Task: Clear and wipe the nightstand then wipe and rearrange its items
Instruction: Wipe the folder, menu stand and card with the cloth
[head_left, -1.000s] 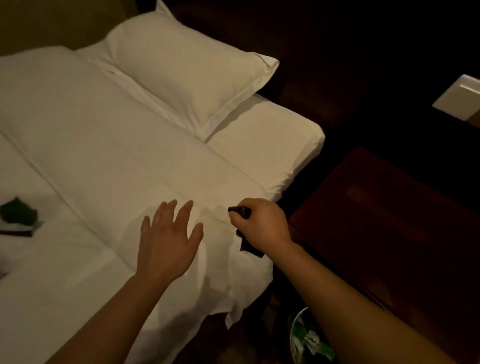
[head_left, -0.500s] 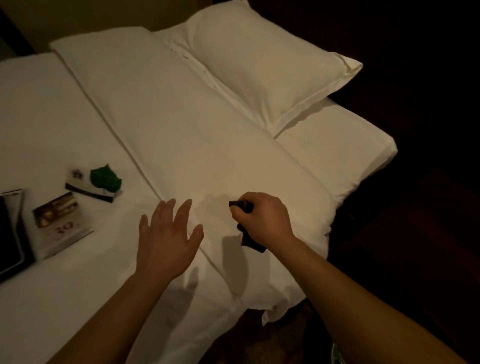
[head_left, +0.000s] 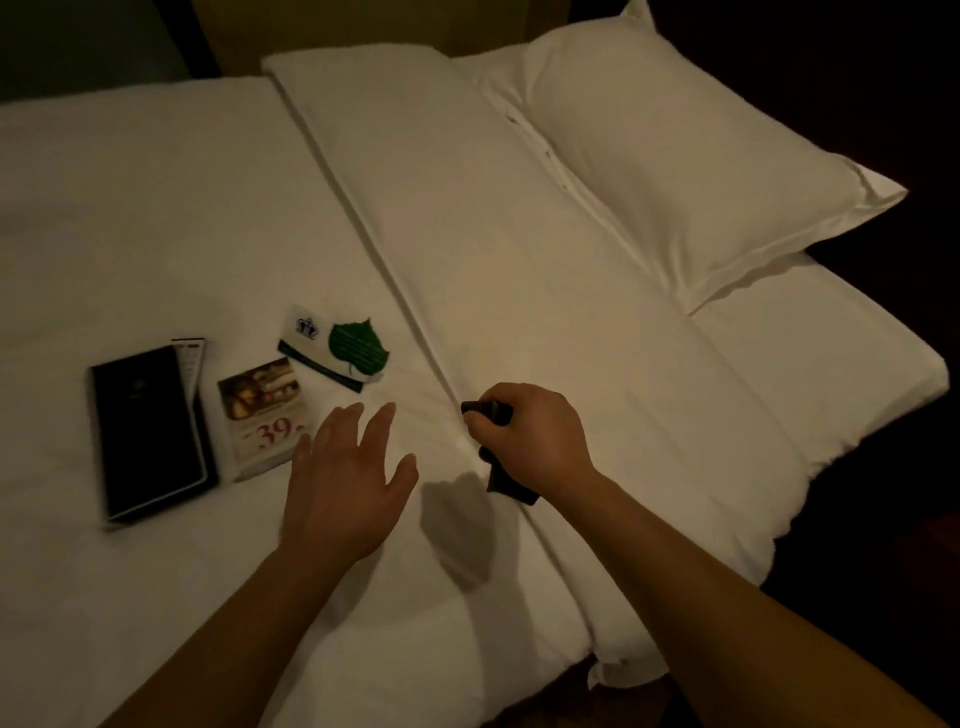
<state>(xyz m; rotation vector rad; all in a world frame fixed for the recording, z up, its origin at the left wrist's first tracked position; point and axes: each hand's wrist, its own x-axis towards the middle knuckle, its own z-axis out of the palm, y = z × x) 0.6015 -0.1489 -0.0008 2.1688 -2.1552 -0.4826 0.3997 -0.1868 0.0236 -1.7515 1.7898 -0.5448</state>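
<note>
My right hand (head_left: 535, 441) grips a dark cloth (head_left: 506, 480), whose ends stick out above and below the fist, over the fold of the white bed (head_left: 156, 208). My left hand (head_left: 348, 478) hovers open with spread fingers just left of it. On the bed to the left lie a black folder (head_left: 148, 436), a printed card marked with red numerals (head_left: 265, 421), and a white card carrying a green leaf-shaped tag (head_left: 357, 347). The nightstand is out of view.
A white pillow (head_left: 701, 171) lies at the head of the bed on the right. The duvet's folded edge (head_left: 410, 291) runs diagonally past my right hand. Dark floor borders the bed at the right and bottom edges.
The view has swung left from the nightstand onto the bed, bringing the folder and cards into sight. Both hands keep their pose, the right still gripping the cloth.
</note>
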